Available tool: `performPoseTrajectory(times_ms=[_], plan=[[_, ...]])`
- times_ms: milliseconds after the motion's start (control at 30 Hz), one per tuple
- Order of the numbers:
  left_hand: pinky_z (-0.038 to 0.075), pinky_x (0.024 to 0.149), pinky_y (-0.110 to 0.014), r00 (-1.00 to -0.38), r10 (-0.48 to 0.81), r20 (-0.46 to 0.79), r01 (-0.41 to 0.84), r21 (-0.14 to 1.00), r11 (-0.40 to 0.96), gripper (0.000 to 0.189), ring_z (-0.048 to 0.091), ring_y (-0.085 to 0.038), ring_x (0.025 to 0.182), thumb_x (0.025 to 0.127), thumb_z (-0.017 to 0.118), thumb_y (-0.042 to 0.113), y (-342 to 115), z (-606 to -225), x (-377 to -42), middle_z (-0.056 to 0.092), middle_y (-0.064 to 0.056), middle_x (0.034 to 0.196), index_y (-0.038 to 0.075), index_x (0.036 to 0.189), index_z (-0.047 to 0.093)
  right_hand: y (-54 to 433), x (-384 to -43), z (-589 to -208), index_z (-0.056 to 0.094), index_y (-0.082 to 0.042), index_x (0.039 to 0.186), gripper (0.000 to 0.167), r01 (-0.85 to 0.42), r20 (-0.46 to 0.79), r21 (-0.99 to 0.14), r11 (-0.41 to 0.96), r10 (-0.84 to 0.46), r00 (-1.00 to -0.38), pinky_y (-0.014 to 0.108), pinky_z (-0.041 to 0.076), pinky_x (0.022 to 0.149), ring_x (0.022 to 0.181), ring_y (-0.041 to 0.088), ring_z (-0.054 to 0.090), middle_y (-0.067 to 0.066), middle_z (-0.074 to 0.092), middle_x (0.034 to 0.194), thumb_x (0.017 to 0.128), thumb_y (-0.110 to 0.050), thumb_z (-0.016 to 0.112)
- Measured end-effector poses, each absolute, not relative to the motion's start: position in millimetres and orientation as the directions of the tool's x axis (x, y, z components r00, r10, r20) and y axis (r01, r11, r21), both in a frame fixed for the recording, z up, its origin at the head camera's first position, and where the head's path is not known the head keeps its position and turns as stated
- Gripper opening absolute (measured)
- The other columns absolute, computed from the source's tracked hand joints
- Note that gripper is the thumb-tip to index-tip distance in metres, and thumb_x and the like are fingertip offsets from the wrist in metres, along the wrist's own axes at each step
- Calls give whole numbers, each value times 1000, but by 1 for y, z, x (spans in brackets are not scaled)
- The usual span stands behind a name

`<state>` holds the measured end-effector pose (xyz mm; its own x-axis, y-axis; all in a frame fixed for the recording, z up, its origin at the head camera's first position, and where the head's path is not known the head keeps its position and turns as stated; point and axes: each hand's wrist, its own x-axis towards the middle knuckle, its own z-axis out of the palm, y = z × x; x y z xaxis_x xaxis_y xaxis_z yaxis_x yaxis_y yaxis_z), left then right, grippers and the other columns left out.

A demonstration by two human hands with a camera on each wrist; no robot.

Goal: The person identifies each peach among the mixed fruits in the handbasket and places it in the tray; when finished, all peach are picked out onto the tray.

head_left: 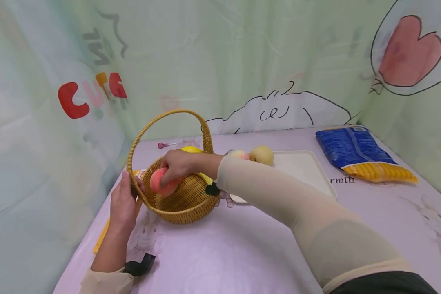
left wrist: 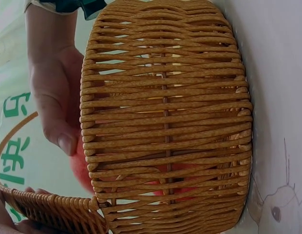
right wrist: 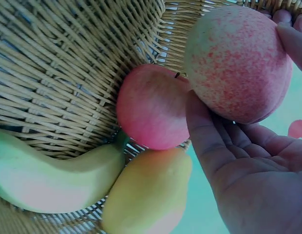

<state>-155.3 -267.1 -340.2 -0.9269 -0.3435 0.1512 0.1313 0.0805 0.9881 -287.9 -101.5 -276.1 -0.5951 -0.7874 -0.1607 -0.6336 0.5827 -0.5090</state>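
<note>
A pink, speckled peach [right wrist: 234, 63] is pinched between the thumb and fingers of my right hand [head_left: 178, 162], just inside the mouth of the wicker basket [head_left: 185, 215]. My left hand [head_left: 123, 200] grips the basket's handle [head_left: 131, 157] low down on the left side, near the rim. Inside the basket, the right wrist view shows a red apple [right wrist: 151, 109] below the peach, a banana [right wrist: 58, 178] and a yellow mango-like fruit [right wrist: 147, 195]. From the left wrist view, the woven side hides most of the contents, with red fruit showing through the gaps.
Right of the basket lies a white tray [head_left: 305, 173] with a pale pear [head_left: 262, 155] and another peach [head_left: 239, 154], partly behind my right arm. A blue and yellow packet [head_left: 360, 149] sits at the back right. Behind the basket is a small pink object [head_left: 163, 145].
</note>
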Motion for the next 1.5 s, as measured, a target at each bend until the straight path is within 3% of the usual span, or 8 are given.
performPoseTrajectory(times_ms=[300, 567, 867, 1100, 1367, 1500], plan=[[45, 90, -22, -934, -337, 115, 87, 992, 97, 68, 50, -19, 100, 106, 32, 66, -265, -340, -153, 54, -2, 96, 2, 114, 52, -76, -287, -277, 75, -13, 106, 32, -584, -75, -637, 503, -795, -602, 22, 49, 77, 88, 11, 58, -3, 71, 92, 86, -37, 79], [45, 89, -22, -931, -349, 107, 80, 993, 91, 68, 50, -19, 100, 105, 32, 67, -264, -340, -153, 55, -4, 99, 3, 113, 53, -52, -285, -277, 73, -14, 122, 46, -528, -19, -703, 476, -755, -656, 23, 51, 88, 109, 13, 56, -5, 69, 111, 87, -42, 80], [46, 87, -21, -927, -351, 134, 127, 991, 43, 60, 52, -17, 92, 108, 36, 61, -265, -342, -153, 56, 0, 91, 4, 105, 55, -27, -285, -277, 70, -14, 126, 45, -435, 5, -807, 400, -731, -683, 26, 52, 91, 105, 15, 61, -2, 71, 113, 88, -34, 81], [45, 86, -23, -925, -343, 162, 158, 987, 42, 57, 52, -19, 89, 109, 36, 58, -265, -342, -153, 56, -1, 89, 5, 102, 56, -9, -286, -276, 72, -16, 124, 42, -414, 40, -827, 381, -694, -719, 29, 52, 92, 106, 17, 62, -3, 73, 113, 88, -35, 82], [46, 85, -22, -923, -345, 173, 178, 984, 16, 53, 53, -17, 87, 110, 37, 54, -264, -341, -152, 58, -2, 88, 6, 101, 57, 15, -285, -276, 69, -14, 128, 49, -362, 42, -858, 364, -652, -757, 42, 52, 100, 108, 20, 63, 0, 72, 115, 87, -37, 82], [46, 85, -23, -923, -342, 174, 177, 984, 23, 53, 52, -18, 88, 110, 36, 54, -264, -341, -151, 57, -2, 88, 6, 101, 58, 28, -286, -277, 68, -15, 130, 50, -338, 41, -865, 372, -618, -785, 38, 50, 100, 110, 20, 62, -1, 72, 117, 88, -37, 82]])
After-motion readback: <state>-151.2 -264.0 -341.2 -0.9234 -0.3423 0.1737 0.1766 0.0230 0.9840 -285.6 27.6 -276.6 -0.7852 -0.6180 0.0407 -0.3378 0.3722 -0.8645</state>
